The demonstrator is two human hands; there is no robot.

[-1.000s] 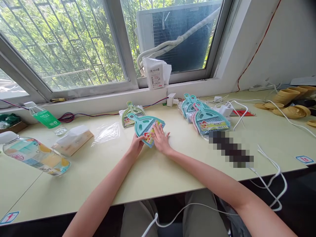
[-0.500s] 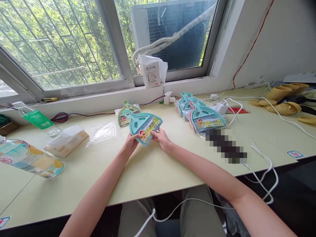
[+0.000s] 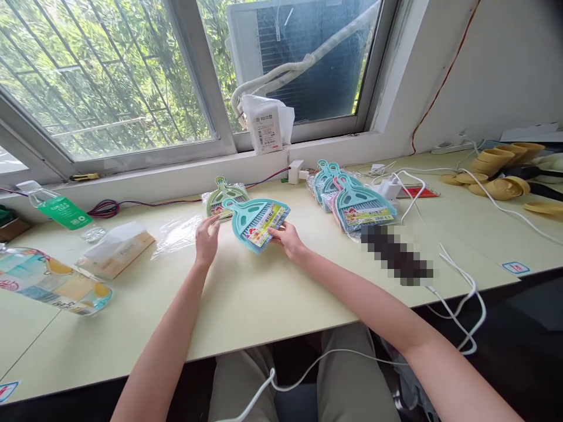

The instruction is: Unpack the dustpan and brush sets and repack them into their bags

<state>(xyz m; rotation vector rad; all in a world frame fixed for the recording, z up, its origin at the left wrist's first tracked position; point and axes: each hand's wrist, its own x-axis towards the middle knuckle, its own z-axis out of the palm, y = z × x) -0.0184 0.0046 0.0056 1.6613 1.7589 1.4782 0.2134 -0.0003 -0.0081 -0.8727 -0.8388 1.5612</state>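
Note:
My right hand (image 3: 287,239) grips a turquoise dustpan and brush set (image 3: 250,218) by its wide lower edge, held tilted above the table. A printed label lies across the bristles. My left hand (image 3: 206,239) is off the set, empty, with thumb and fingers apart, close to a clear plastic bag (image 3: 176,235) lying flat. Behind the held set rests a green dustpan set (image 3: 220,193) in clear wrapping, partly covered by it. Further right, several wrapped sets are piled, with a turquoise dustpan set (image 3: 365,205) on top and a pink edge showing beneath.
On the left stand a tissue pack (image 3: 123,255), a green-labelled bottle (image 3: 64,211) and a large patterned bottle (image 3: 57,281). White cables (image 3: 466,281) run along the right and over the table edge (image 3: 281,341). Tape rolls (image 3: 501,167) sit at the far right.
My left hand has let go of the turquoise dustpan and brush set and moved left, its fingers opening. My right hand keeps its hold, and the set has turned slightly.

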